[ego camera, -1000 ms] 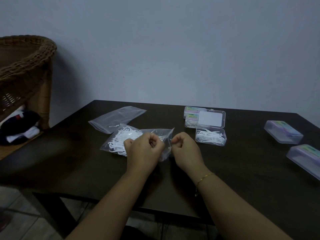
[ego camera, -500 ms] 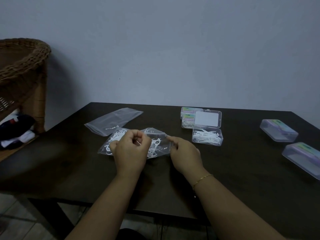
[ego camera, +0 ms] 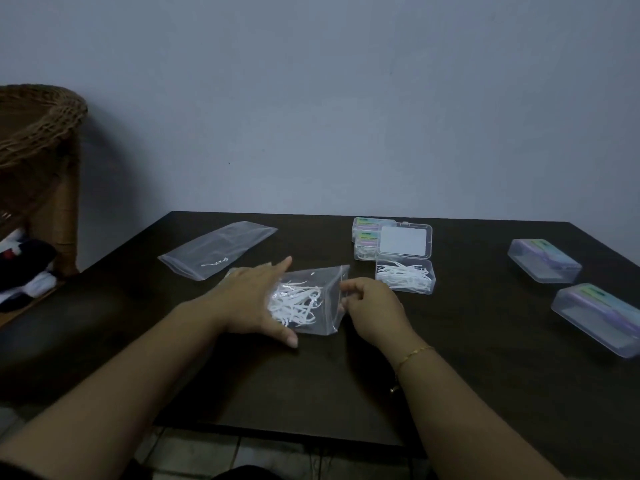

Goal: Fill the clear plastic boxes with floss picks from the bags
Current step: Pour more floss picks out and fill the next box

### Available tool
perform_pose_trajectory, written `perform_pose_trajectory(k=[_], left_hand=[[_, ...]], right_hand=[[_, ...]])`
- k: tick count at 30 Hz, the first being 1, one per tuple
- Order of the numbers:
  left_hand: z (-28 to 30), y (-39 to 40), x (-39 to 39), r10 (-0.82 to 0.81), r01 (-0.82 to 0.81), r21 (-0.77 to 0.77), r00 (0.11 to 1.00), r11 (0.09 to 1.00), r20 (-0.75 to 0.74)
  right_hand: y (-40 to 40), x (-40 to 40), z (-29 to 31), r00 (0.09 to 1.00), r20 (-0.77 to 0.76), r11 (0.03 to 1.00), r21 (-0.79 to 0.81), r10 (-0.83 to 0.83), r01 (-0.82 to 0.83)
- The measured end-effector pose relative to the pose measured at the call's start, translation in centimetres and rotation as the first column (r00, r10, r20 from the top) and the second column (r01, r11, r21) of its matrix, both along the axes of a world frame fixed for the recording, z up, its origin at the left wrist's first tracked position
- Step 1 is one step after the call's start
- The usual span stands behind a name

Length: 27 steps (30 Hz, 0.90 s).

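A clear zip bag [ego camera: 329,317] of white floss picks [ego camera: 294,303] lies on the dark table [ego camera: 450,358] in front of me. My left hand [ego camera: 246,299] is spread flat over the bag's left part, fingers straight; whether the fingertips are inside the bag is unclear. My right hand [ego camera: 367,306] pinches the bag's right edge. Just right of it stands an open clear box [ego camera: 405,277] partly filled with picks, its lid [ego camera: 403,240] folded back.
Two closed boxes [ego camera: 367,237] are stacked behind the open one. Two more closed boxes [ego camera: 543,259] [ego camera: 595,317] sit at the far right. A nearly empty flat bag [ego camera: 218,249] lies at back left. A wicker chair [ego camera: 38,161] with clothes stands beyond the table's left edge.
My left hand let go of its pinch on the bag and spread flat over it. The bag now lies flatter and further right. My right hand keeps its hold on the edge.
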<state>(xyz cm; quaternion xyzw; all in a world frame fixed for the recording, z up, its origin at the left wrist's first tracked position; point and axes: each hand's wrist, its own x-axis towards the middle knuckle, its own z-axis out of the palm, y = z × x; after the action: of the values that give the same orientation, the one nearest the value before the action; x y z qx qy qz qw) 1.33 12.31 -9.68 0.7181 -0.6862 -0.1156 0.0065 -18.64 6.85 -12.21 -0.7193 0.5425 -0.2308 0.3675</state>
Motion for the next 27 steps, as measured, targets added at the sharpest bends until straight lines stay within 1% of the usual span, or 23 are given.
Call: perform_pose_trajectory(k=[3,5,9,11,14,20,22,27], left_hand=[[-0.2,0.3,0.6,-0.044,0.044,0.009,0.998,0.999,0.038],[-0.5,0.6,0.7,-0.036,0.038,-0.049,0.999,0.998,0.03],[-0.9,0.8,0.6,-0.051,0.046,-0.214,0.999,0.976,-0.018],[-0.7,0.9,0.1,-0.076,0.068,-0.254,0.997,0.965,-0.022],[0.0,1.0,-0.7,-0.123,0.115,-0.28,0.992,0.953,-0.011],[2.3,0.8,-1.1,-0.168,0.216,-0.326,0.971,0.92,0.169],[2.9,0.8,-1.2,-0.176,0.237,-0.337,0.964,0.911,0.199],[4.1,0.6,-1.7,-0.214,0.311,-0.291,0.923,0.905,0.32]], right_hand=[[-0.1,-0.5,-0.1,0.998,0.057,0.999,0.029,-0.033,0.031],[0.1,-1.2,-0.1,0.998,0.036,0.998,0.032,-0.059,0.058],[0.5,-2.5,-0.4,0.996,0.054,0.997,0.016,-0.071,0.07],[0.8,-3.0,-0.6,0.996,0.031,0.996,-0.003,-0.084,0.084],[1.1,-3.6,-1.0,0.992,0.095,0.996,-0.023,-0.085,0.087],[1.7,-4.5,-0.8,0.98,0.193,0.994,-0.09,-0.05,0.068],[1.8,-4.5,-0.8,0.979,0.204,0.994,-0.101,-0.03,0.051],[1.7,-4.4,-1.0,0.981,0.195,0.995,-0.095,0.02,-0.001]])
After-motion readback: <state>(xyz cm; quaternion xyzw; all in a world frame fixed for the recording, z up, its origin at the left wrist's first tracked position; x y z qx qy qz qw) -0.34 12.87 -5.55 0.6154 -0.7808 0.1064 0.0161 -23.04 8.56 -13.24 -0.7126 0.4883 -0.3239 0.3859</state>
